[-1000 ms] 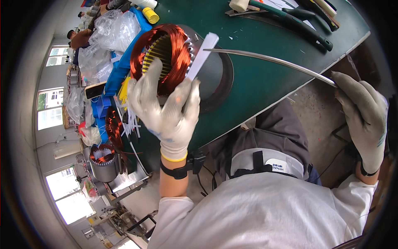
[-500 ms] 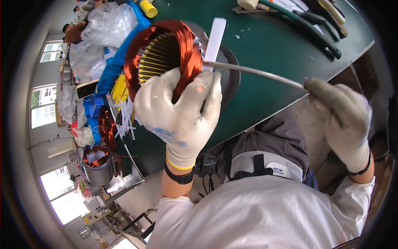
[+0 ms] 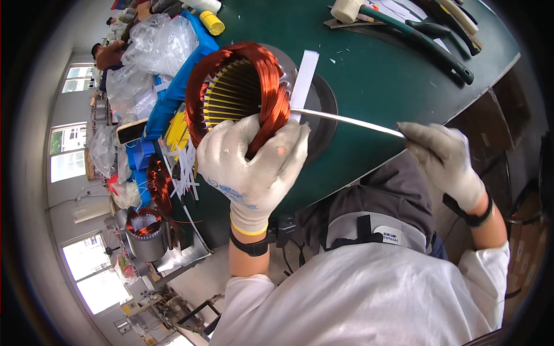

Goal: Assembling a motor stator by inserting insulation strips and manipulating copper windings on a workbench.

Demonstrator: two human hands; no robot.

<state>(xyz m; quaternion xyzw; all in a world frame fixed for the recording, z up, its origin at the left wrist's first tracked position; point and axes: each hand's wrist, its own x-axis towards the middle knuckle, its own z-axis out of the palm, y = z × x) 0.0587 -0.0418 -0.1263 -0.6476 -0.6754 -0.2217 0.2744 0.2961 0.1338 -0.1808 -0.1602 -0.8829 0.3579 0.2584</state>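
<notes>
A motor stator with thick copper windings (image 3: 271, 81) stands on the green table, its bore lined with yellow strips. My left hand (image 3: 248, 164), in a white knit glove, is closed on the near rim of the copper coil. Beside its fingertips, a flat white strip (image 3: 304, 81) sticks up against the coil's right side. My gloved right hand (image 3: 441, 153) pinches the outer end of a thin, shiny, metallic-looking rod (image 3: 352, 121). The rod's other end meets the coil just above my left fingers; the exact contact is hidden.
A dark round plate (image 3: 323, 104) lies behind the coil. A green-handled mallet (image 3: 415, 37) and other tools lie at the far right. At left are a blue bin (image 3: 173, 101) with plastic bags, a phone (image 3: 131, 132), yellow strips (image 3: 178, 130) and another wound stator (image 3: 144, 233).
My right hand has moved left, nearer the coil, with the rod. My left hand keeps its hold on the coil. The whole view has shifted slightly.
</notes>
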